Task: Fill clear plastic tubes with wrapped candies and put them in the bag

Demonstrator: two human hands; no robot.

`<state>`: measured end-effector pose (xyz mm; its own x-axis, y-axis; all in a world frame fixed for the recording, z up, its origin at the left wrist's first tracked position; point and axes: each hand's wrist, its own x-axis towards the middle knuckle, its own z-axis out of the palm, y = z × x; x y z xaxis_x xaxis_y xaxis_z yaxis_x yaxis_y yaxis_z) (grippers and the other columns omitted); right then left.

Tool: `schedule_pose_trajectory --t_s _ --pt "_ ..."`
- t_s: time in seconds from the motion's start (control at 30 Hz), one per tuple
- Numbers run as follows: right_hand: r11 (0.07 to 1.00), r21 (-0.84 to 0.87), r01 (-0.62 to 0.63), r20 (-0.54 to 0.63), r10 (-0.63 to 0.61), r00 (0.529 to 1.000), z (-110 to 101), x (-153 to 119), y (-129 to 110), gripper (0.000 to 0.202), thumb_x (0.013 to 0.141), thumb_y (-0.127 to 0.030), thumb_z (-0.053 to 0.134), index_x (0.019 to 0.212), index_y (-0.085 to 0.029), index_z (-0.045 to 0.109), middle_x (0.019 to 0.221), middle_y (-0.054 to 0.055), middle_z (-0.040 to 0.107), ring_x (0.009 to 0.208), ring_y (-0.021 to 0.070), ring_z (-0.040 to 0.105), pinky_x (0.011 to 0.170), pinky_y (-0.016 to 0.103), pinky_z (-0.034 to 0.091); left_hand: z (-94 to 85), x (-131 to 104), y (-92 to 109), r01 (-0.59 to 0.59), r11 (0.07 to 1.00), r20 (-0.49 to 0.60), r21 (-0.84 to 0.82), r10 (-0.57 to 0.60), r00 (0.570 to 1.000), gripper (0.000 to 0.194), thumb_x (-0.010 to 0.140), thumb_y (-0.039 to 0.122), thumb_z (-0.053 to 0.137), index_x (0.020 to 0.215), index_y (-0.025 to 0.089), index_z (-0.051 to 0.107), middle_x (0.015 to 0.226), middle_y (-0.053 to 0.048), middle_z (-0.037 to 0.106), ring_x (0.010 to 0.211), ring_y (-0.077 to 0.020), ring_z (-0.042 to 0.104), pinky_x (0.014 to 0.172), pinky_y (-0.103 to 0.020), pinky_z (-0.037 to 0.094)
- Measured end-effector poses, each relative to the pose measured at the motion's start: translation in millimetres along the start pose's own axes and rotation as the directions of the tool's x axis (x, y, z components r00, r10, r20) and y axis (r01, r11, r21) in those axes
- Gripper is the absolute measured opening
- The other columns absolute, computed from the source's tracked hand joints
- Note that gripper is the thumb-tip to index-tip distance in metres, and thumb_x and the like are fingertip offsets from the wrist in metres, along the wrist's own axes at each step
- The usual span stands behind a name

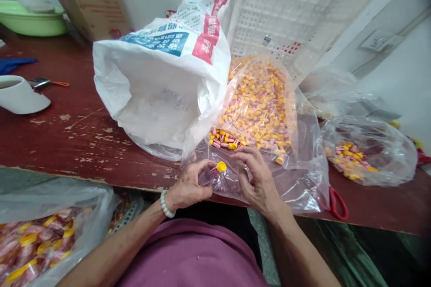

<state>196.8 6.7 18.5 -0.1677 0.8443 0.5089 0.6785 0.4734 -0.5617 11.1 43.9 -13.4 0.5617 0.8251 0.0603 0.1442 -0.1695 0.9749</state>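
Observation:
My left hand (193, 183), with a pale bead bracelet on its wrist, is closed around a small clear plastic container (206, 176). A small yellow-capped piece (221, 167) shows at the container's upper end; whether it is inside or only against it I cannot tell. Just to the right, my right hand (256, 178) has its fingers curved and apart, with nothing visible in them. Beyond both hands, a large clear bag (303, 188) lies with its mouth toward me. Many tiny yellow-capped bottles (257, 103) with red and white bodies fill it, some loose at the mouth.
A white woven sack (151, 98) gapes open at left centre. Red-handled scissors (337, 204) and a smaller clear bag (397, 157) lie right. At lower left, a lined container (101, 228) holds larger yellow-capped bottles. A white cup-like object (22, 96) and green basin (33, 22) stand left.

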Motion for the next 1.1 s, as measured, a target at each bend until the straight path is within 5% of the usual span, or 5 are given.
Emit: schedule_pose_trajectory --t_s 0.27,0.43,0.67,0.87,1.1 --pt "0.997 0.074 -0.010 0.098 0.003 0.995 33.2 -16.5 14.9 0.054 0.068 0.003 0.037 0.113 -0.020 0.054 0.113 0.008 0.052 0.105 0.0187 0.049 0.089 0.037 0.046 7.6 3.6 -9.5 0.137 0.972 -0.055 -0.191 -0.150 0.987 0.037 0.057 0.004 0.055 0.092 0.013 0.054 0.076 0.001 0.055 0.064 -0.0099 0.046 0.056 -0.020 0.039" --pt "0.949 -0.252 -0.190 -0.057 0.182 0.982 28.9 7.9 75.6 0.043 0.074 -0.001 0.038 0.109 -0.017 0.056 0.110 0.011 0.056 0.104 0.0216 0.051 0.091 0.039 0.044 3.6 5.5 -15.9 0.187 0.938 -0.104 -0.292 -0.226 0.969 0.039 0.058 0.006 0.060 0.095 0.013 0.053 0.082 -0.002 0.061 0.070 -0.0113 0.052 0.062 -0.022 0.042" --pt "0.910 -0.382 -0.162 0.102 0.215 0.971 21.2 19.3 134.0 0.027 0.081 -0.010 0.041 0.094 -0.015 0.064 0.103 0.014 0.059 0.096 0.0248 0.053 0.086 0.040 0.045 2.5 -0.1 -17.0 0.230 0.862 0.003 -0.452 -0.257 0.967 0.040 0.060 0.011 0.067 0.097 0.015 0.051 0.088 -0.004 0.061 0.072 -0.0130 0.055 0.054 -0.021 0.044" --pt "0.957 -0.272 -0.098 0.081 0.124 0.989 -1.0 15.0 72.4 0.020 0.087 -0.021 0.048 0.104 -0.017 0.059 0.100 0.009 0.057 0.092 0.0184 0.056 0.082 0.032 0.049 5.3 1.6 -9.8 0.309 0.809 0.046 -0.500 -0.332 0.942 0.041 0.058 0.011 0.066 0.096 0.015 0.050 0.086 -0.003 0.059 0.066 -0.0122 0.051 0.044 -0.018 0.040" --pt "0.941 -0.211 0.264 0.218 -0.218 0.951 -2.6 8.9 -3.7 0.034 0.087 -0.009 0.044 0.118 -0.020 0.052 0.104 0.009 0.054 0.093 0.0196 0.049 0.079 0.036 0.049 10.8 5.6 -6.2 0.193 0.947 -0.012 -0.256 -0.203 0.979 0.038 0.057 0.003 0.057 0.093 0.012 0.055 0.076 0.002 0.055 0.063 -0.0079 0.046 0.054 -0.018 0.038"
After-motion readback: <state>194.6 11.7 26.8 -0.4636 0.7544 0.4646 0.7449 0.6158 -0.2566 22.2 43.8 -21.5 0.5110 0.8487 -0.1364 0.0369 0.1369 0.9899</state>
